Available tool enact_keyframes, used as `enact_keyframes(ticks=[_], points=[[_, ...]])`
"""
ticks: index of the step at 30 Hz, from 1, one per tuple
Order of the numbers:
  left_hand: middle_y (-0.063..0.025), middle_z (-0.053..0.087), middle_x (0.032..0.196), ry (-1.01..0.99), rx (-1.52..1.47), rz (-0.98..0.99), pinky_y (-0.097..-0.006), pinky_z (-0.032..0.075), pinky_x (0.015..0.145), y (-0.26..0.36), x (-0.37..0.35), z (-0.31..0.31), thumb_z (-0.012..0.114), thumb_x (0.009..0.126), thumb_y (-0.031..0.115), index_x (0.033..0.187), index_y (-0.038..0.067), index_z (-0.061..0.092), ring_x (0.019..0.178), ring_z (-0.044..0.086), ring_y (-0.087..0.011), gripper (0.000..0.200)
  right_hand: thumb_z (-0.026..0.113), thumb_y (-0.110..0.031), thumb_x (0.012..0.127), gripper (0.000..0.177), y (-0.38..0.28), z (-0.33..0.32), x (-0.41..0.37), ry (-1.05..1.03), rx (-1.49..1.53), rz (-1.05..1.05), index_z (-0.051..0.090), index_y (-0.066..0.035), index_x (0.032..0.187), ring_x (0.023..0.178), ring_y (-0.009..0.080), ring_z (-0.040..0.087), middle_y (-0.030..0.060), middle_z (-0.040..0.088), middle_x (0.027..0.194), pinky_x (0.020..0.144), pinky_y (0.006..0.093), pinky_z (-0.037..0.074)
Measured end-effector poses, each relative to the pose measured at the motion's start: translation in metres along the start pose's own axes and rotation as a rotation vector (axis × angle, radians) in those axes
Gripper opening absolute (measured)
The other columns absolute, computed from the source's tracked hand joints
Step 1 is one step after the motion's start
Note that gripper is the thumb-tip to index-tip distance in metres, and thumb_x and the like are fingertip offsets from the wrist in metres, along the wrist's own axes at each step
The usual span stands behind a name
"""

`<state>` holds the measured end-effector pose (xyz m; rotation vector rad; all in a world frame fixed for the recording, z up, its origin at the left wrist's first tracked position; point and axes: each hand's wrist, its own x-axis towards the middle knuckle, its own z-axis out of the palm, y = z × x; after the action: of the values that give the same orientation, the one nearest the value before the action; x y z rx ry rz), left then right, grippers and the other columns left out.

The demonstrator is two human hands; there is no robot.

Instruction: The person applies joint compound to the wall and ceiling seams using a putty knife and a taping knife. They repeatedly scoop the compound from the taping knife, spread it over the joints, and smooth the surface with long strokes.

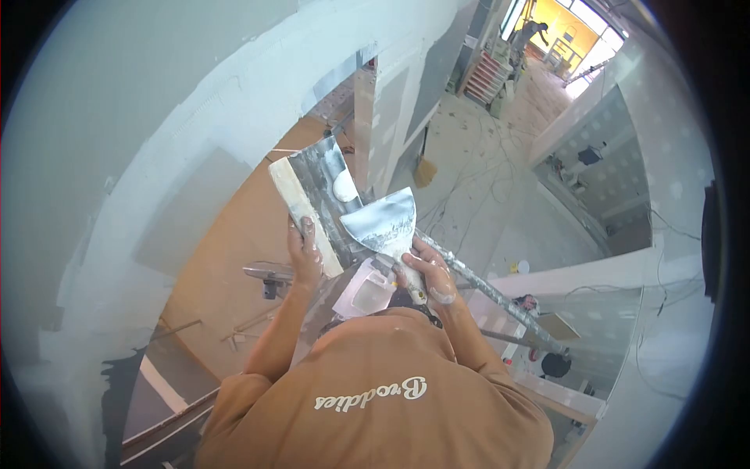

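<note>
My left hand (306,254) is closed around the cream-coloured back of a wide taping knife (303,209). Its steel blade is smeared with compound, with a round white dab (344,187) near one edge. In my right hand (431,272) is the handle of a smaller, flared putty knife (384,222), its blade also streaked with white. The putty knife's blade overlaps the edge of the wide knife in this view. White compound marks my right hand near the wrist. Below the tools, close to my chest, is a pale plastic container (366,288), partly hidden.
A curved, patchily plastered wall (180,133) rises on my left. A metal pole (492,298) slants down to the right. Cables cross the floor (484,184). Farther off are a rack of red trays (488,78) and another person (533,33) bending forward.
</note>
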<state>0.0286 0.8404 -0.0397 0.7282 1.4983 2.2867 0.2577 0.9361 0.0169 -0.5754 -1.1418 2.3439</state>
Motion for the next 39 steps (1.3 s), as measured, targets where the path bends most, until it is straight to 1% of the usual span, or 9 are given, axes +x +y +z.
enact_keyframes(ticks=[5, 8, 17, 19, 22, 26, 31, 33, 39], points=[[-0.0085, 0.055, 0.116, 0.009, 0.088, 0.025, -0.0281, 0.042, 0.09, 0.008, 0.002, 0.008, 0.049, 0.107, 0.027, 0.142, -0.004, 0.041, 0.101, 0.049, -0.0124, 0.048, 0.055, -0.004, 0.097, 0.048, -0.029, -0.009, 0.031, -0.119, 0.024, 0.001, 0.039, 0.005, 0.142, 0.069, 0.0136, 0.059, 0.0123, 0.064, 0.107, 0.059, 0.0262, 0.049], [-0.0033, 0.054, 0.109, 0.007, 0.117, -0.007, -0.0241, 0.043, 0.08, 0.017, -0.004, 0.009, 0.052, 0.106, 0.027, 0.142, -0.002, 0.043, 0.091, 0.048, -0.0083, 0.047, 0.055, -0.006, 0.097, 0.045, -0.041, 0.005, 0.037, -0.117, -0.015, -0.011, 0.043, 0.004, 0.139, 0.062, 0.0134, 0.057, 0.0118, 0.062, 0.092, 0.056, 0.0266, 0.049], [-0.0109, 0.057, 0.12, -0.132, 0.278, 0.201, -0.0314, 0.043, 0.095, 0.027, 0.013, 0.014, 0.053, 0.104, 0.023, 0.14, -0.006, 0.043, 0.107, 0.05, -0.0146, 0.047, 0.058, -0.009, 0.096, 0.045, -0.083, 0.013, 0.086, -0.293, 0.136, -0.077, 0.044, 0.002, 0.137, 0.065, 0.0143, 0.057, 0.0112, 0.062, 0.094, 0.056, 0.0262, 0.046], [-0.0105, 0.057, 0.12, -0.111, 0.391, 0.155, -0.0309, 0.043, 0.096, 0.01, 0.015, 0.006, 0.054, 0.104, 0.023, 0.14, -0.006, 0.044, 0.109, 0.051, -0.0152, 0.047, 0.058, -0.011, 0.097, 0.043, -0.107, 0.019, 0.106, -0.287, 0.12, -0.261, 0.045, 0.002, 0.135, 0.069, 0.0134, 0.057, 0.01, 0.061, 0.092, 0.057, 0.0263, 0.047], [-0.0096, 0.057, 0.119, -0.005, 0.237, 0.031, -0.0305, 0.043, 0.095, 0.018, 0.015, 0.016, 0.053, 0.104, 0.021, 0.139, -0.005, 0.046, 0.108, 0.051, -0.0163, 0.044, 0.057, -0.013, 0.098, 0.04, -0.175, 0.043, 0.146, -0.071, 0.085, -0.536, 0.046, 0.0, 0.134, 0.073, 0.0125, 0.058, 0.0079, 0.061, 0.089, 0.06, 0.0259, 0.048], [-0.008, 0.058, 0.109, 0.054, 0.413, 0.067, -0.0329, 0.044, 0.087, 0.038, -0.015, 0.0, 0.051, 0.105, 0.022, 0.131, -0.003, 0.051, 0.097, 0.052, -0.0174, 0.037, 0.054, -0.012, 0.1, 0.031, -0.299, 0.055, 0.256, -0.203, -0.066, -0.98, 0.048, -0.003, 0.129, 0.075, 0.0118, 0.058, 0.0052, 0.06, 0.091, 0.067, 0.0255, 0.05], [-0.0087, 0.062, 0.104, 0.2, 0.444, -0.015, -0.0325, 0.048, 0.084, 0.059, -0.075, -0.036, 0.049, 0.104, 0.027, 0.127, -0.002, 0.054, 0.092, 0.058, -0.018, 0.037, 0.058, -0.009, 0.098, 0.02, -0.473, 0.137, 0.376, -0.245, 0.138, -1.292, 0.049, -0.005, 0.116, 0.073, 0.0155, 0.059, 0.0064, 0.056, 0.088, 0.064, 0.0305, 0.051], [-0.0087, 0.062, 0.104, 0.275, 0.454, -0.047, -0.0326, 0.048, 0.084, 0.062, -0.096, -0.042, 0.049, 0.104, 0.027, 0.127, -0.002, 0.054, 0.092, 0.058, -0.0181, 0.038, 0.055, -0.004, 0.097, 0.024, -0.523, 0.168, 0.4, -0.189, 0.142, -1.342, 0.049, -0.003, 0.12, 0.064, 0.0146, 0.058, 0.0089, 0.058, 0.086, 0.053, 0.0289, 0.049], [-0.0088, 0.062, 0.105, 0.499, 0.449, -0.114, -0.0329, 0.049, 0.084, 0.07, -0.128, -0.045, 0.049, 0.104, 0.028, 0.128, -0.002, 0.054, 0.093, 0.058, -0.0185, 0.038, 0.055, -0.001, 0.094, 0.023, -0.608, 0.211, 0.457, -0.071, 0.299, -1.302, 0.052, -0.002, 0.117, 0.06, 0.0164, 0.06, 0.0087, 0.058, 0.079, 0.049, 0.0315, 0.05]])
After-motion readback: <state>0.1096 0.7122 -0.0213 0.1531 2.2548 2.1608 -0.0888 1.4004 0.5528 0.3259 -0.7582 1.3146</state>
